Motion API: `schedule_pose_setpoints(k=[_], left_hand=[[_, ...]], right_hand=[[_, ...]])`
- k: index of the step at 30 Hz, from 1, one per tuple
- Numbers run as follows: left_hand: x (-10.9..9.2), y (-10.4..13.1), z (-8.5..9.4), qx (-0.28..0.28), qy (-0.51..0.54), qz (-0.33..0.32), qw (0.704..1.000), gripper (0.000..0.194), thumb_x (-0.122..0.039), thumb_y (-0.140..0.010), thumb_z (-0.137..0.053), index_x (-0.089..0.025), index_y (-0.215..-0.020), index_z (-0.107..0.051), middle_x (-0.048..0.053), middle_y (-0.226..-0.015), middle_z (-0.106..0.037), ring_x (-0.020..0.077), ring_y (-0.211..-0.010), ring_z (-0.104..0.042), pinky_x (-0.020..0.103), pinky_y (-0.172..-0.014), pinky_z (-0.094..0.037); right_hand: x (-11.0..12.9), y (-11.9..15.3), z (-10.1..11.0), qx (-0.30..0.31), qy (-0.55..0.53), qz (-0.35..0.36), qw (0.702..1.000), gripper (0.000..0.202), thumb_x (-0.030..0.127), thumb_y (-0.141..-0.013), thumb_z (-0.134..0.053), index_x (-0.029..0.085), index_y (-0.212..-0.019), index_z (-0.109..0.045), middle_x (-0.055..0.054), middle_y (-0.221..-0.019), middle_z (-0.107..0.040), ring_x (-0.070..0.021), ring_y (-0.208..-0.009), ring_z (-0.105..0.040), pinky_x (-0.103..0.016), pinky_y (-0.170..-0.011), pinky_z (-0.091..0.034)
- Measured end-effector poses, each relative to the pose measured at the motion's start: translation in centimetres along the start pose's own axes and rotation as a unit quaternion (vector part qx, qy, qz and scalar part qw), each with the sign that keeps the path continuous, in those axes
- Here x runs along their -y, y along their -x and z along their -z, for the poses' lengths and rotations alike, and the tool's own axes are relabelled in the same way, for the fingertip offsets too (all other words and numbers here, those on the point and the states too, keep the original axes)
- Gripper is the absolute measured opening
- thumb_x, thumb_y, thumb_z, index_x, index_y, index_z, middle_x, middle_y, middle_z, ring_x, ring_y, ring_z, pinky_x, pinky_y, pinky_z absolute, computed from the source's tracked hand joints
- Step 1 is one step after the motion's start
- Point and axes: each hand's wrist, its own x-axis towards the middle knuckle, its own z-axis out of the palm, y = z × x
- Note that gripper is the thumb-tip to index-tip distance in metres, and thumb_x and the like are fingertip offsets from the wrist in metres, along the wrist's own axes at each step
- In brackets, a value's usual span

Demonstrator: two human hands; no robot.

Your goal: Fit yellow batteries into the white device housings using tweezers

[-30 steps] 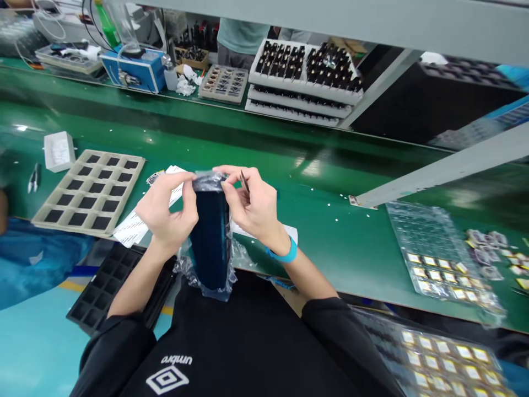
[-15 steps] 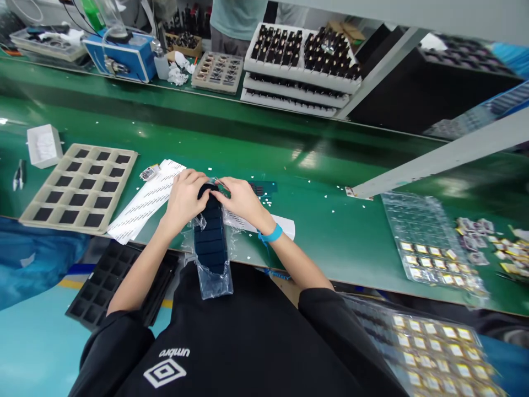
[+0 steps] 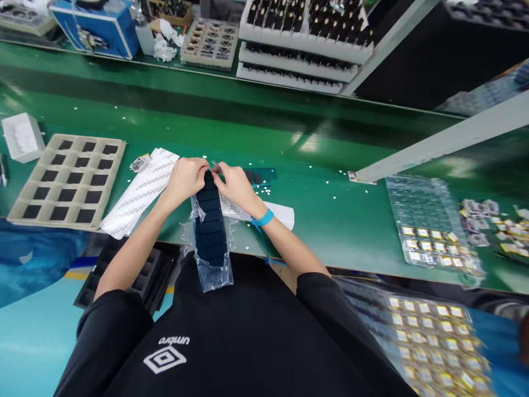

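Observation:
A long dark-blue strip (image 3: 210, 229), split into ridged sections, hangs over the bench's front edge against my shirt. Clear plastic film (image 3: 215, 275) wraps its lower end and sticks out crumpled at both sides. My left hand (image 3: 190, 177) pinches the upper end of the strip between thumb and fingers. Close against it, my right hand (image 3: 236, 187) is closed round slim metal tweezers (image 3: 216, 166), its fingertips also at the strip's top end. What lies right between the fingertips is too small to make out.
White printed sheets (image 3: 142, 193) lie left of my hands, beside a beige compartment tray (image 3: 68, 182) with dark squares. A teal sheet (image 3: 264, 175) and white scraps lie to the right. Farther right are a grey post (image 3: 433, 146) and a clear blister tray (image 3: 430, 220).
The view has tilted down slightly, so the bench sits higher in it. My fingers have shifted a little at the strip's top end, and the tweezers now point up more visibly.

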Motion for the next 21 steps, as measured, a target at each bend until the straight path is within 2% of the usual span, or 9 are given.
schedule_pose_setpoints(k=[3,5,8,10,13,15,17,21], left_hand=[[0.0,0.0,0.5,-0.023,0.103,0.04,0.994,0.026,-0.024,-0.086,-0.051,-0.016,-0.085,-0.076,0.01,-0.086,-0.079,0.0252,-0.076,-0.071,0.037,-0.073,-0.052],[-0.2,-0.1,1.1,-0.043,0.187,0.072,0.979,0.021,-0.026,-0.082,-0.056,-0.016,-0.08,-0.074,0.009,-0.081,-0.077,0.0233,-0.073,-0.068,0.036,-0.071,-0.05],[-0.8,-0.4,2.5,-0.042,0.27,0.097,0.957,0.015,-0.027,-0.079,-0.061,-0.016,-0.075,-0.07,0.006,-0.074,-0.072,0.0204,-0.071,-0.064,0.034,-0.068,-0.049],[-1.4,-0.4,3.4,-0.035,0.31,0.105,0.944,0.011,-0.026,-0.078,-0.063,-0.017,-0.073,-0.068,0.004,-0.075,-0.07,0.0195,-0.074,-0.063,0.034,-0.072,-0.05],[-2.4,0.2,4.2,-0.066,0.321,0.099,0.94,0.011,-0.029,-0.08,-0.068,-0.018,-0.08,-0.069,0.004,-0.084,-0.072,0.0201,-0.084,-0.065,0.036,-0.083,-0.052],[-2.9,0.9,4.3,-0.102,0.307,0.093,0.941,0.017,-0.036,-0.082,-0.072,-0.019,-0.084,-0.07,0.003,-0.087,-0.073,0.02,-0.085,-0.065,0.036,-0.084,-0.051],[-3.0,1.7,4.2,-0.129,0.314,0.095,0.936,0.022,-0.041,-0.081,-0.077,-0.02,-0.081,-0.068,0.001,-0.081,-0.07,0.0186,-0.078,-0.061,0.035,-0.079,-0.05],[-2.6,2.5,3.4,-0.159,0.386,0.097,0.903,0.027,-0.042,-0.079,-0.084,-0.021,-0.077,-0.066,0.0,-0.075,-0.064,0.0167,-0.07,-0.056,0.033,-0.07,-0.046]], right_hand=[[0.5,0.1,0.0,-0.01,0.005,-0.003,1.0,0.023,0.025,-0.11,-0.041,0.014,-0.112,-0.061,-0.013,-0.103,-0.078,-0.023,-0.082,-0.072,-0.031,-0.072,-0.042],[0.8,0.3,0.2,-0.034,-0.01,0.007,0.999,0.021,0.026,-0.11,-0.04,0.015,-0.109,-0.059,-0.011,-0.097,-0.077,-0.0207,-0.075,-0.07,-0.031,-0.07,-0.04],[1.1,0.5,0.7,-0.099,-0.086,0.034,0.991,0.017,0.027,-0.108,-0.044,0.018,-0.099,-0.055,-0.006,-0.092,-0.074,-0.0163,-0.07,-0.066,-0.029,-0.067,-0.039],[1.3,0.6,1.1,-0.134,-0.165,0.046,0.976,0.017,0.03,-0.107,-0.047,0.02,-0.094,-0.052,-0.002,-0.086,-0.071,-0.0127,-0.065,-0.062,-0.027,-0.066,-0.04],[1.5,0.4,1.5,-0.159,-0.28,0.045,0.946,0.026,0.041,-0.105,-0.053,0.021,-0.089,-0.052,0.003,-0.075,-0.064,-0.0088,-0.056,-0.053,-0.026,-0.062,-0.04],[1.4,0.1,1.6,-0.167,-0.337,0.044,0.926,0.035,0.052,-0.102,-0.057,0.021,-0.087,-0.052,0.004,-0.072,-0.06,-0.008,-0.055,-0.049,-0.025,-0.059,-0.04],[1.2,-0.2,1.5,-0.166,-0.373,0.044,0.912,0.043,0.062,-0.097,-0.061,0.021,-0.084,-0.053,0.005,-0.069,-0.055,-0.0077,-0.054,-0.045,-0.025,-0.055,-0.037],[0.6,-0.6,1.4,-0.14,-0.402,0.031,0.904,0.054,0.074,-0.089,-0.064,0.021,-0.083,-0.054,0.008,-0.059,-0.045,-0.0075,-0.05,-0.038,-0.025,-0.05,-0.03]])
